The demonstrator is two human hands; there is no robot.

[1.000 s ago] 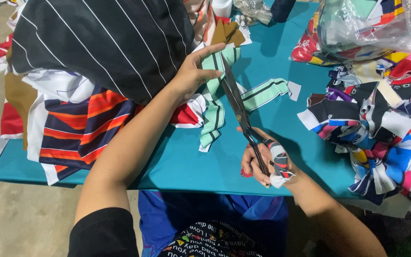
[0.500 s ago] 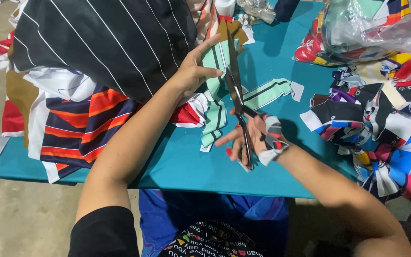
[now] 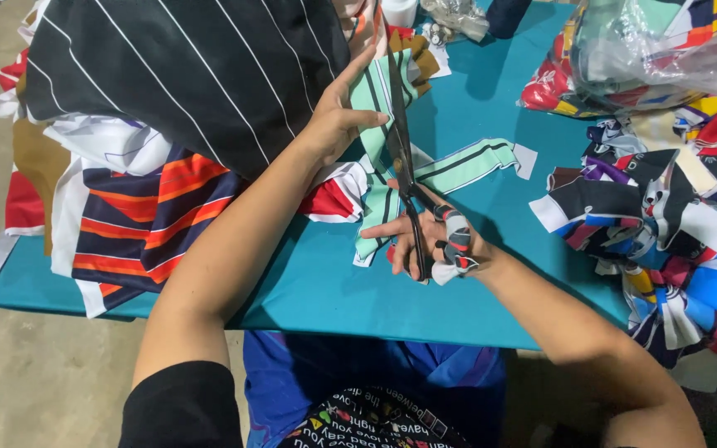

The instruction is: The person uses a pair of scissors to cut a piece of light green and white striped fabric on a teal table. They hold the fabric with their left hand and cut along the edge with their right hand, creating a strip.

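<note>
Plastic bag (image 3: 665,50), clear and crumpled, sits at the table's far right corner over bright cloth scraps; below it a heap of scraps (image 3: 674,241) in red, blue, white and black spreads along the right edge. Striped black fabric (image 3: 176,75) piles at the far left on the teal table (image 3: 317,290). Left hand (image 3: 338,124) pinches a mint-green striped strip (image 3: 375,108), holding it taut. Right hand (image 3: 433,241), fingers wrapped in tape, grips long black scissors (image 3: 400,158), blades narrowly parted along the strip's edge.
</note>
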